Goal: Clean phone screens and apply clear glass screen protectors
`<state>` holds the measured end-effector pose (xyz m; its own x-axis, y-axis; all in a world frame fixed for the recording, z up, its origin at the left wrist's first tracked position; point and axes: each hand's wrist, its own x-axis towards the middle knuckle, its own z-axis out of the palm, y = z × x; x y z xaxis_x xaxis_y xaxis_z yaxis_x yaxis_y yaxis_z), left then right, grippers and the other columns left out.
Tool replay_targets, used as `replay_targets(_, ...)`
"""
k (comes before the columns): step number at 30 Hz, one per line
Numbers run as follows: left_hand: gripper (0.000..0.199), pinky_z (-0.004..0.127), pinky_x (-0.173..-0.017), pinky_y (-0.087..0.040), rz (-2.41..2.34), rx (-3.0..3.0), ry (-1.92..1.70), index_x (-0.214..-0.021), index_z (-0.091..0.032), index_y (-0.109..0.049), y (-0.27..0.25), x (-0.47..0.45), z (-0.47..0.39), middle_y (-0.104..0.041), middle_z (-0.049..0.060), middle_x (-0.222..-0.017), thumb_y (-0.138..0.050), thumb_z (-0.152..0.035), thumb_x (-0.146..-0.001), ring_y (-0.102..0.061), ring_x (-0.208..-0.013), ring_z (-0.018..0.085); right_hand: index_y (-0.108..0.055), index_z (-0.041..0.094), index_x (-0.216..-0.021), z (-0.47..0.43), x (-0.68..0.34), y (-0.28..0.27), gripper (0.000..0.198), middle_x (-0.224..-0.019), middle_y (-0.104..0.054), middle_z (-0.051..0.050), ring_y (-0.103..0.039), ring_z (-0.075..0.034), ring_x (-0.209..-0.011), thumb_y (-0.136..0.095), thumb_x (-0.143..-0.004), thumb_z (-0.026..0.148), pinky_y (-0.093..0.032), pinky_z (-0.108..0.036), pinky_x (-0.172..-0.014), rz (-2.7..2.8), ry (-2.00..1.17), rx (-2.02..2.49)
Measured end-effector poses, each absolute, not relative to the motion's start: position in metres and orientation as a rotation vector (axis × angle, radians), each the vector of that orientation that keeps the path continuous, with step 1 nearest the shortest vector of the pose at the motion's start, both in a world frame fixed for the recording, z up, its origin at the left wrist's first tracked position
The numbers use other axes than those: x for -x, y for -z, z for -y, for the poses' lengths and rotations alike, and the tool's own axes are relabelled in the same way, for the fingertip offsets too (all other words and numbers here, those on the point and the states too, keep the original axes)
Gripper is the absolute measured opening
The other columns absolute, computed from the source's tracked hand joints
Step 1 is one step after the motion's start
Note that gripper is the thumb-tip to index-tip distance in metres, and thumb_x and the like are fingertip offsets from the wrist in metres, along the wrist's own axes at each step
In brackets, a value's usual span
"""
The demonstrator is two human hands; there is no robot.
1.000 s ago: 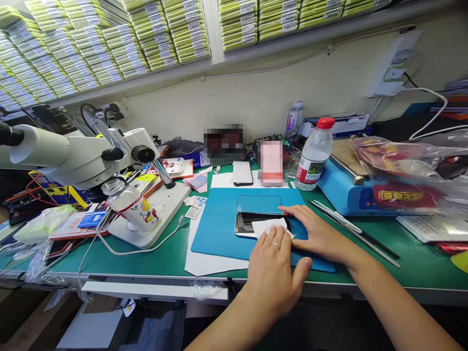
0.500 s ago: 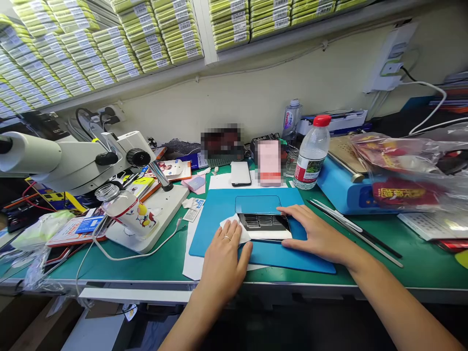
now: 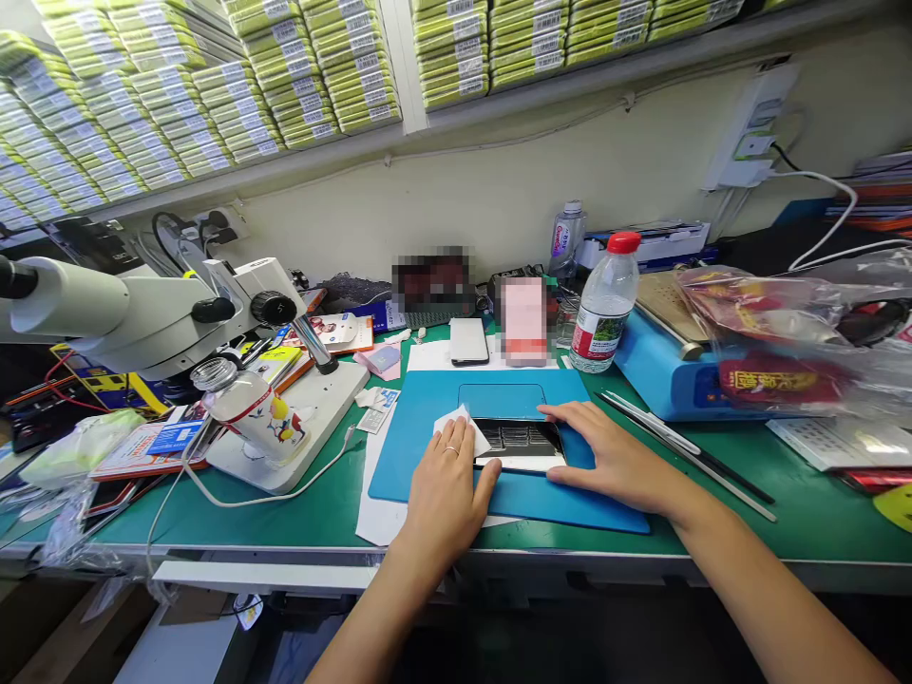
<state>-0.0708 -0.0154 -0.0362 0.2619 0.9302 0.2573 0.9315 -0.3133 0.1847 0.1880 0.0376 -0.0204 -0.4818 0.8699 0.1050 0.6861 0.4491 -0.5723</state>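
Observation:
A phone (image 3: 531, 439) with a dark, shiny screen lies sideways on a blue mat (image 3: 413, 427). Reflected stripes and a pale band show on its screen. Just beyond it is a clear sheet with a thin black rim (image 3: 501, 397), which looks like a glass screen protector. My left hand (image 3: 450, 475), a ring on one finger, presses a folded white wipe (image 3: 479, 439) at the phone's left end, fingers laid over it. On the right, my right hand (image 3: 605, 451) spans the phone's end between thumb and fingers, its fingertips near the clear sheet's corner.
A microscope (image 3: 163, 313) and a glass jar (image 3: 249, 413) stand on the left. Behind the mat are a white phone-like slab (image 3: 468, 342) and a red-capped bottle (image 3: 605, 309). Tweezers-like tools (image 3: 676, 442) and a blue device (image 3: 662, 370) lie right. A cable (image 3: 285, 496) crosses the bench.
My left hand and the wipe have shifted slightly up and to the right along the phone's left end. My right hand stays at the right end. The view has tilted slightly.

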Motion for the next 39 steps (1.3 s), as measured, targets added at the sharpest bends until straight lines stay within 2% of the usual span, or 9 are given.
replay_targets(7, 0.063, 0.049, -0.121, -0.037, 1.83, 2.546, 0.485, -0.148, -0.003, -0.047, 0.033, 0.051, 0.013, -0.046, 0.021, -0.156, -0.038, -0.049, -0.106, -0.04, -0.148, 0.033, -0.049, 0.025, -0.147, -0.036, -0.186, 0.017, 0.08, -0.137, -0.059, -0.014, -0.053, -0.036, -0.131, -0.071, -0.08, 0.062, -0.044, -0.054, -0.11, 2.333, -0.625, 1.311)
replay_targets(13, 0.072, 0.047, -0.122, -0.036, 1.662, 2.736, 0.588, -0.148, -0.002, -0.049, 0.025, -0.003, 0.005, -0.048, 0.021, -0.155, -0.034, -0.059, -0.105, -0.043, -0.146, 0.033, -0.048, 0.027, -0.147, -0.037, -0.185, 0.021, 0.074, -0.131, -0.063, -0.013, -0.057, -0.036, -0.125, -0.07, -0.083, 0.058, -0.046, -0.056, -0.108, 2.304, -0.638, 1.234)
replay_targets(18, 0.079, 0.048, -0.121, -0.036, 1.662, 2.745, 0.606, -0.149, 0.002, -0.046, 0.025, -0.021, 0.008, -0.047, 0.023, -0.155, -0.033, -0.062, -0.104, -0.042, -0.147, 0.035, -0.047, 0.024, -0.148, -0.038, -0.186, 0.025, 0.077, -0.136, -0.06, -0.015, -0.055, -0.036, -0.129, -0.069, -0.083, 0.059, -0.043, -0.055, -0.111, 2.303, -0.638, 1.241)
replay_targets(22, 0.075, 0.048, -0.121, -0.036, 1.639, 2.759, 0.601, -0.149, 0.0, -0.046, 0.025, -0.015, 0.015, -0.048, 0.02, -0.155, -0.033, -0.061, -0.105, -0.041, -0.147, 0.034, -0.046, 0.024, -0.149, -0.037, -0.186, 0.024, 0.079, -0.135, -0.06, -0.014, -0.055, -0.035, -0.128, -0.069, -0.083, 0.06, -0.044, -0.056, -0.11, 2.303, -0.642, 1.262)
replay_targets(30, 0.068, 0.05, -0.124, -0.031, 1.646, 2.824, 0.537, -0.152, -0.011, -0.045, 0.03, 0.029, 0.046, -0.042, 0.011, -0.161, -0.031, -0.059, -0.107, -0.036, -0.152, 0.029, -0.046, 0.026, -0.151, -0.036, -0.186, 0.022, 0.099, -0.136, -0.059, -0.013, -0.053, -0.038, -0.128, -0.077, -0.069, 0.072, -0.044, -0.055, -0.109, 2.313, -0.646, 1.271)
replay_targets(39, 0.054, 0.051, -0.125, -0.03, 1.806, 2.702, 0.428, -0.151, -0.013, -0.046, 0.024, 0.069, 0.04, -0.041, 0.011, -0.16, -0.039, -0.045, -0.108, -0.037, -0.151, 0.026, -0.046, 0.026, -0.152, -0.036, -0.187, 0.021, 0.095, -0.136, -0.06, -0.013, -0.052, -0.038, -0.129, -0.067, -0.075, 0.077, -0.045, -0.054, -0.107, 2.297, -0.668, 1.333)
